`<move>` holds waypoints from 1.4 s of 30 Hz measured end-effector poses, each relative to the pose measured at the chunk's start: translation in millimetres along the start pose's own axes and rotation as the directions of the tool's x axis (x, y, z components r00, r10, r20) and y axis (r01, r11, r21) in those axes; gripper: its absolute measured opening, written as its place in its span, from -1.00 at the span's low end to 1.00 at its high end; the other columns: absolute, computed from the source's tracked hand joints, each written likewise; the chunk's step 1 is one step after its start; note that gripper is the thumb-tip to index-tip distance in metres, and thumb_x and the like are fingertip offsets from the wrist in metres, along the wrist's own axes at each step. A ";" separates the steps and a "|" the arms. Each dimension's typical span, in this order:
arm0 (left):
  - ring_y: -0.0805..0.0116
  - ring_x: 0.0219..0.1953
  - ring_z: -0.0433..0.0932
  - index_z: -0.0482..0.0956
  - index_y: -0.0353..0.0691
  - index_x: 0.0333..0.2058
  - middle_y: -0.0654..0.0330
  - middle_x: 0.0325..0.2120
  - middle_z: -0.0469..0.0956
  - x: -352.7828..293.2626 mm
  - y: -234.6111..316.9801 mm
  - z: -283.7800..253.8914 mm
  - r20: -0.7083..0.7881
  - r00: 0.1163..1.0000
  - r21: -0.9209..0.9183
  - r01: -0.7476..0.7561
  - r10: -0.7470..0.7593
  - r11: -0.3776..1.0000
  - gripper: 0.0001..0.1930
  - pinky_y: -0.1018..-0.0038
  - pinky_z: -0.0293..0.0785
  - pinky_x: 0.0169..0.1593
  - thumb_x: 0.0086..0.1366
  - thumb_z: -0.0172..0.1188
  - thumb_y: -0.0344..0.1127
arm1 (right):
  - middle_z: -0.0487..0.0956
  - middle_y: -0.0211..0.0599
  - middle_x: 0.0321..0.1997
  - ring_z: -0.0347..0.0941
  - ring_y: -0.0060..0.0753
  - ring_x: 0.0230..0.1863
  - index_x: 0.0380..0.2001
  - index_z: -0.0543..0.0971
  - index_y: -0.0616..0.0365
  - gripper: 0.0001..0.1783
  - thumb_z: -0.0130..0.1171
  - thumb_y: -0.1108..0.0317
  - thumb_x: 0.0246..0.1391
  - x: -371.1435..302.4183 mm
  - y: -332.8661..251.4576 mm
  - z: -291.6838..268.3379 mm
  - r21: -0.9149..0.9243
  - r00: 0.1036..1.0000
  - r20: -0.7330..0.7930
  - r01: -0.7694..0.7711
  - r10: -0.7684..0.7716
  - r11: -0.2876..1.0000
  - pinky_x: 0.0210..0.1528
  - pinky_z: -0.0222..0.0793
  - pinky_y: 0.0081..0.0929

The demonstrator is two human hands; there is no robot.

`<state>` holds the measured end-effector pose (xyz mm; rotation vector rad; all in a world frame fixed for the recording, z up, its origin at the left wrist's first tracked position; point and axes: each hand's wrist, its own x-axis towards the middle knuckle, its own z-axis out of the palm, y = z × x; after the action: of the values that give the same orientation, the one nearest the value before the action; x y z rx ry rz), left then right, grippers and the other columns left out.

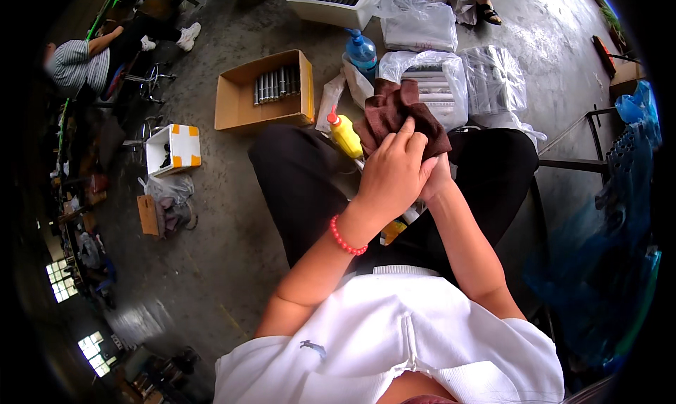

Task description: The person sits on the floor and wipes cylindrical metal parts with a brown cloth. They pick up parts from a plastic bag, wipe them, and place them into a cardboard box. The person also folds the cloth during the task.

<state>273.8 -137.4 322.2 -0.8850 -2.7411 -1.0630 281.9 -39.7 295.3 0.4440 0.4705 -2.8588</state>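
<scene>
A dark brown cloth [401,119] is bunched up between my two hands, above my knees. My left hand [396,161], with a red bead bracelet at its wrist, presses onto the cloth from above; its index finger points along the fabric and the other fingers curl in. Under it, my right hand [438,180] holds the cloth from below, its fingers mostly hidden by the folds and the left hand. Whether anything is wrapped inside cannot be seen. Just left of the cloth stands a yellow bottle [346,136] with a red cap.
Ahead left, a cardboard box [236,94] holds several metal rods. Beyond the cloth stand a blue pump bottle [361,52] and plastic-wrapped bundles [496,80]. A white bin [310,8] lies farther off. Blue plastic sheeting [598,256] hangs at right. Another person [83,65] sits far left.
</scene>
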 end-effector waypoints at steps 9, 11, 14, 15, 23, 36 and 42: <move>0.19 -0.21 0.51 0.43 -0.32 -0.23 0.00 0.00 0.43 -36.0 -39.6 7.5 0.014 0.977 -0.194 0.213 -0.215 0.958 -0.80 0.39 0.43 -0.10 0.14 0.14 -0.48 | 0.46 -0.26 0.09 0.36 -0.22 0.12 0.07 0.40 0.09 -0.55 -0.12 0.09 0.22 36.7 -10.0 -61.3 0.106 0.994 -0.047 -0.098 0.103 0.990 0.20 0.21 -0.20; 0.04 -0.15 0.46 0.42 -0.30 -0.26 0.00 -0.10 0.44 -34.8 -45.8 6.5 0.007 0.970 -0.224 0.238 -0.242 0.945 -0.82 0.30 0.38 -0.05 0.16 0.15 -0.43 | 0.40 -0.27 0.18 0.31 -0.18 0.17 0.11 0.37 0.06 -0.53 -0.15 0.10 0.22 41.5 -11.1 -64.8 0.094 0.978 -0.149 -0.132 0.145 0.987 0.28 0.10 -0.17; 0.36 -0.35 0.49 0.42 -0.34 -0.22 0.10 -0.21 0.46 -27.1 -51.4 9.7 -0.030 0.945 -0.240 0.310 -0.326 0.920 -0.79 0.51 0.44 -0.23 0.18 0.16 -0.44 | 0.43 -0.24 0.12 0.32 -0.21 0.15 0.08 0.38 0.10 -0.51 -0.10 0.04 0.20 46.5 -12.8 -59.8 0.100 0.985 -0.018 -0.168 0.171 0.981 0.24 0.14 -0.20; 0.40 -0.37 0.48 0.42 -0.34 -0.20 0.12 -0.23 0.45 -23.3 -52.8 11.4 -0.065 0.925 -0.276 0.344 -0.375 0.897 -0.78 0.53 0.44 -0.24 0.19 0.17 -0.41 | 0.39 -0.20 0.17 0.27 -0.16 0.21 0.13 0.35 0.12 -0.45 -0.12 0.00 0.20 48.5 -13.6 -60.3 0.114 0.982 0.007 -0.189 0.190 0.975 0.30 0.06 -0.15; 0.54 -0.38 0.44 0.41 -0.33 -0.30 0.26 -0.47 0.48 3.3 -62.0 16.7 0.083 0.787 -0.686 0.490 -0.611 0.538 -0.67 0.58 0.38 -0.25 0.19 0.28 -0.19 | 0.42 -0.24 0.10 0.34 -0.27 0.11 0.15 0.27 0.19 -0.24 0.21 0.04 -0.08 23.8 -22.1 -40.5 -0.287 0.979 0.091 -0.148 0.181 0.946 0.22 0.16 -0.27; 0.62 -0.42 0.39 0.40 -0.30 -0.37 0.33 -0.48 0.45 -3.0 -51.4 5.4 -0.011 0.832 -0.741 0.365 -0.554 0.563 -0.80 0.64 0.34 -0.30 0.27 0.18 -0.30 | 0.45 -0.31 -0.06 0.39 -0.41 -0.08 0.06 0.34 0.18 -0.39 0.20 0.16 -0.05 2.3 -32.0 -26.2 -0.313 0.993 -0.017 -0.118 0.119 0.942 -0.01 0.29 -0.42; 0.60 -0.31 0.41 0.35 -0.24 -0.29 0.31 -0.39 0.44 3.7 -37.6 -25.4 0.184 0.802 -0.882 0.390 -0.568 0.265 -0.89 0.63 0.36 -0.13 0.33 0.07 -0.37 | 0.45 -0.32 -0.03 0.39 -0.38 -0.01 0.10 0.32 0.14 -0.38 0.21 0.22 -0.04 4.7 -27.5 -34.3 -0.413 0.996 -0.061 -0.079 0.058 0.908 0.04 0.30 -0.38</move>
<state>247.0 -174.1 320.0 0.1852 -2.1213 -2.7113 279.5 -3.3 270.4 0.4374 1.0226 -2.5813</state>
